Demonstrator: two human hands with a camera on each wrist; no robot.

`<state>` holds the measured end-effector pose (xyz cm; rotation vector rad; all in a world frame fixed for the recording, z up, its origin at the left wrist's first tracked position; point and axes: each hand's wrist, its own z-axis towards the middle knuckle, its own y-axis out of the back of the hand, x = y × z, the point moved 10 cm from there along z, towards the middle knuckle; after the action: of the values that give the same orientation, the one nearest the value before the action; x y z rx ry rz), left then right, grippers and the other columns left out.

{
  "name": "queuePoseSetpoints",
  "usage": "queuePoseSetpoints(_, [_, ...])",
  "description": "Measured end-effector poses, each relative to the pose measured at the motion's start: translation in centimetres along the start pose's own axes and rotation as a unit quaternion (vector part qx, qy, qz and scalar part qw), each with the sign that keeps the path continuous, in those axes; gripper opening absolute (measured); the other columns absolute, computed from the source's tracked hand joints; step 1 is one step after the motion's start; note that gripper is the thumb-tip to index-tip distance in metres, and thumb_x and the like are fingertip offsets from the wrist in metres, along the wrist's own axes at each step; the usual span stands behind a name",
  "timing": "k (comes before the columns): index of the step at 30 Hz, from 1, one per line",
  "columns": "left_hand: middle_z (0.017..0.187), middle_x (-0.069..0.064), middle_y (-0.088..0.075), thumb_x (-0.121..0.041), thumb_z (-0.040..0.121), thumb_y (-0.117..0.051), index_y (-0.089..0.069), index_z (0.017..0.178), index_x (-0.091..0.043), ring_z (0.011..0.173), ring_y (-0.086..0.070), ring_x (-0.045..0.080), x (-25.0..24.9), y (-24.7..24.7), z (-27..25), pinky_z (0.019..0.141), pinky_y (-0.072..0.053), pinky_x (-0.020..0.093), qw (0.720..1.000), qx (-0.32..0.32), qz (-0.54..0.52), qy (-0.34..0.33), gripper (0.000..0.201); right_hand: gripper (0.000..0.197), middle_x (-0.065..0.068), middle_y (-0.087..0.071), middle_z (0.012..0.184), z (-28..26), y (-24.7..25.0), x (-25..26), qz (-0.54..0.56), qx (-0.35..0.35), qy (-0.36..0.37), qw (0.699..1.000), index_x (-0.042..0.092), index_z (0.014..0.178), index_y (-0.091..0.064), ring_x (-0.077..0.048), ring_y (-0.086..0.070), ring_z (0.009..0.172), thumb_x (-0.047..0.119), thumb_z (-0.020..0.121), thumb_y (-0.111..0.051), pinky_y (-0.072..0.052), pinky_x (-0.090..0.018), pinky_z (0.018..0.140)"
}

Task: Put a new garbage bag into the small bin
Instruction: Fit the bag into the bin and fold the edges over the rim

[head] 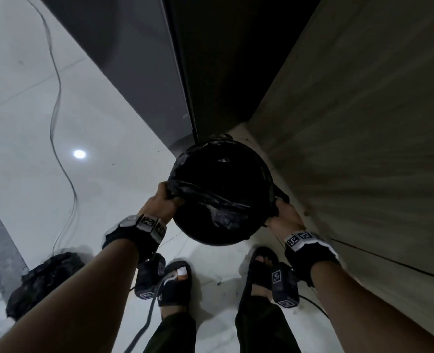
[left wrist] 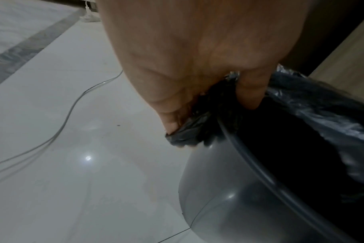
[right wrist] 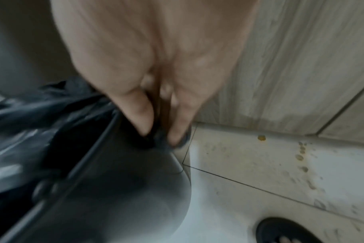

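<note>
A small round dark grey bin (head: 218,236) (left wrist: 229,197) (right wrist: 119,189) stands on the floor in a corner, just ahead of my feet. A black garbage bag (head: 210,202) (left wrist: 322,111) (right wrist: 31,111) lies inside it, its mouth spread over the far rim. My left hand (head: 166,197) (left wrist: 197,115) pinches the bag's edge at the bin's left rim. My right hand (head: 282,212) (right wrist: 158,134) pinches the bag's edge at the right rim, outside the bin. The near rim stands bare, with bag film stretched across the opening between my hands.
A wood-grain wall (head: 363,123) rises close on the right, a dark cabinet panel (head: 139,72) behind the bin. A cable (head: 58,123) (left wrist: 73,105) snakes over the glossy floor at left. A crumpled black bag (head: 45,281) lies at lower left. My sandalled feet (head: 177,281) stand near the bin.
</note>
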<state>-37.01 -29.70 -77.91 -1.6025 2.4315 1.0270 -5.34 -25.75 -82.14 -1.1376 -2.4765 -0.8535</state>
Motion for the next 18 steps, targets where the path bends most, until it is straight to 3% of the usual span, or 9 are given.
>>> queuePoseSetpoints(2, [0.127, 0.015, -0.050, -0.032, 0.074, -0.067, -0.039, 0.133, -0.014, 0.109, -0.056, 0.037, -2.8, 2.2, -1.2, 0.086, -0.049, 0.043, 0.986, -0.105, 0.062, -0.114, 0.068, 0.056, -0.004, -0.060, 0.113, -1.3, 2.1, 1.5, 0.009, -0.103, 0.066, 0.993, 0.032, 0.121, -0.046, -0.021, -0.060, 0.100, 0.004, 0.075, -0.063, -0.052, -0.038, 0.089])
queuePoseSetpoints(4, [0.126, 0.014, -0.046, -0.024, 0.072, -0.067, -0.037, 0.138, -0.012, 0.106, -0.054, 0.035, -6.0, 3.9, -3.9, 0.081, -0.051, 0.043, 0.934, -0.205, 0.168, -0.239, 0.074, 0.063, -0.006, -0.054, 0.119, -3.8, 3.7, 4.2, -0.088, -0.191, 0.166, 0.964, 0.026, 0.123, -0.044, -0.025, -0.055, 0.105, -0.003, 0.069, -0.058, -0.051, -0.042, 0.090])
queuePoseSetpoints(5, [0.125, 0.014, -0.047, -0.024, 0.070, -0.064, -0.039, 0.138, -0.014, 0.104, -0.053, 0.035, -7.2, 3.5, -5.0, 0.084, -0.050, 0.044, 0.897, -0.225, 0.249, -0.286, 0.074, 0.066, -0.007, -0.051, 0.122, -4.6, 3.4, 5.3, -0.156, -0.196, 0.204, 0.946, 0.023, 0.126, -0.044, -0.028, -0.052, 0.109, -0.003, 0.067, -0.057, -0.049, -0.042, 0.092])
queuePoseSetpoints(7, [0.120, 0.010, -0.056, -0.023, 0.066, -0.060, -0.050, 0.131, -0.017, 0.102, -0.055, 0.034, -7.8, 1.0, -5.7, 0.091, -0.046, 0.046, 0.818, -0.194, 0.410, -0.355, 0.067, 0.063, -0.009, -0.049, 0.128, -5.2, 2.0, 6.0, -0.245, -0.137, 0.220, 0.934, 0.019, 0.130, -0.048, -0.031, -0.051, 0.114, 0.000, 0.070, -0.058, -0.048, -0.042, 0.095])
queuePoseSetpoints(9, [0.091, 0.002, -0.064, -0.017, 0.063, -0.056, -0.068, 0.102, -0.019, 0.085, -0.061, 0.028, -7.0, -1.1, -6.3, 0.086, -0.046, 0.042, 0.755, -0.150, 0.483, -0.416, 0.041, 0.047, -0.011, -0.059, 0.124, -5.6, 1.4, 6.3, -0.295, -0.120, 0.245, 0.916, 0.014, 0.121, -0.060, -0.035, -0.060, 0.107, 0.001, 0.076, -0.056, -0.054, -0.040, 0.086])
queuePoseSetpoints(11, [0.071, -0.001, -0.061, -0.012, 0.064, -0.046, -0.068, 0.075, -0.019, 0.069, -0.060, 0.025, -5.6, -1.8, -6.8, 0.070, -0.048, 0.035, 0.749, -0.125, 0.486, -0.433, 0.026, 0.035, -0.012, -0.069, 0.104, -6.7, 1.4, 6.7, -0.296, -0.138, 0.294, 0.898, 0.010, 0.106, -0.068, -0.033, -0.068, 0.091, 0.001, 0.075, -0.054, -0.057, -0.036, 0.070])
queuePoseSetpoints(13, [0.071, 0.002, -0.060, -0.008, 0.066, -0.044, -0.066, 0.073, -0.017, 0.066, -0.060, 0.027, -4.0, -2.1, -7.8, 0.057, -0.051, 0.031, 0.772, -0.100, 0.451, -0.438, 0.024, 0.026, -0.010, -0.072, 0.089, -7.9, 1.7, 6.5, -0.271, -0.165, 0.322, 0.892, 0.009, 0.095, -0.069, -0.029, -0.069, 0.077, 0.002, 0.073, -0.057, -0.057, -0.031, 0.060])
queuePoseSetpoints(16, [0.077, 0.000, -0.068, -0.014, 0.070, -0.046, -0.073, 0.077, -0.020, 0.070, -0.065, 0.023, -1.4, -3.7, -9.6, 0.063, -0.052, 0.029, 0.766, -0.062, 0.440, -0.463, 0.029, 0.017, -0.004, -0.071, 0.079, -9.2, 0.5, 5.4, -0.286, -0.170, 0.334, 0.882, 0.012, 0.083, -0.070, -0.023, -0.067, 0.072, 0.008, 0.075, -0.055, -0.055, -0.026, 0.058])
queuePoseSetpoints(18, [0.079, -0.004, -0.072, -0.021, 0.069, -0.044, -0.077, 0.075, -0.024, 0.070, -0.068, 0.020, 0.1, -4.9, -9.5, 0.070, -0.043, 0.024, 0.766, -0.039, 0.447, -0.461, 0.033, 0.022, -0.001, -0.070, 0.074, -9.3, -1.4, 4.9, -0.325, -0.145, 0.352, 0.866, 0.014, 0.075, -0.071, -0.022, -0.066, 0.069, 0.015, 0.073, -0.049, -0.054, -0.025, 0.060])
